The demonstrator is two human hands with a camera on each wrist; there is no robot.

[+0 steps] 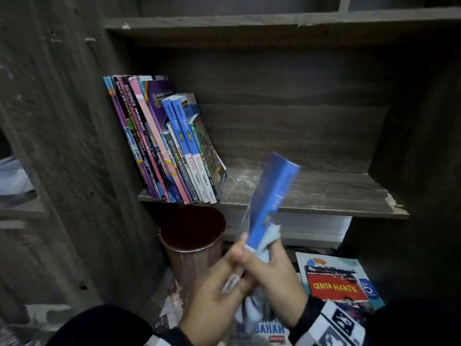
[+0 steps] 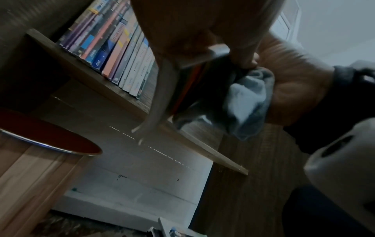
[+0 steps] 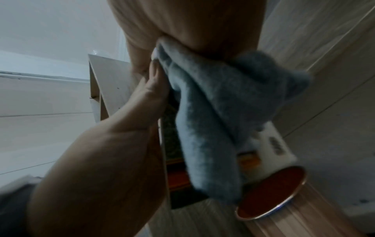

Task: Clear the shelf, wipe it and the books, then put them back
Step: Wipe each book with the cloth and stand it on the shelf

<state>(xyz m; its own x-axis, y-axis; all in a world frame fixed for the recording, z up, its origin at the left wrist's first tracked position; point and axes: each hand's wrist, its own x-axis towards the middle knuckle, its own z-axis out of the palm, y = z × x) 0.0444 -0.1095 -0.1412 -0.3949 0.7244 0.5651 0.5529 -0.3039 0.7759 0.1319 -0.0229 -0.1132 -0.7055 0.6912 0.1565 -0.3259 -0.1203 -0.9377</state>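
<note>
My left hand (image 1: 219, 283) grips the lower end of a blue book (image 1: 272, 196), tilted upright in front of the shelf (image 1: 311, 193). My right hand (image 1: 272, 275) holds a grey-blue cloth (image 1: 270, 237) bunched against the book's spine near its lower end. In the right wrist view the cloth (image 3: 213, 125) hangs from the fingers, and in the left wrist view the cloth (image 2: 247, 99) sits beside the book. A row of books (image 1: 172, 146) leans at the shelf's left end. The rest of the shelf board is bare.
A copper-coloured bin (image 1: 192, 236) stands on the floor under the shelf's left part. Several books (image 1: 339, 283) lie on the floor at the lower right, one red with "CERITA HANTU". The dark wooden side panel (image 1: 62, 146) rises at left.
</note>
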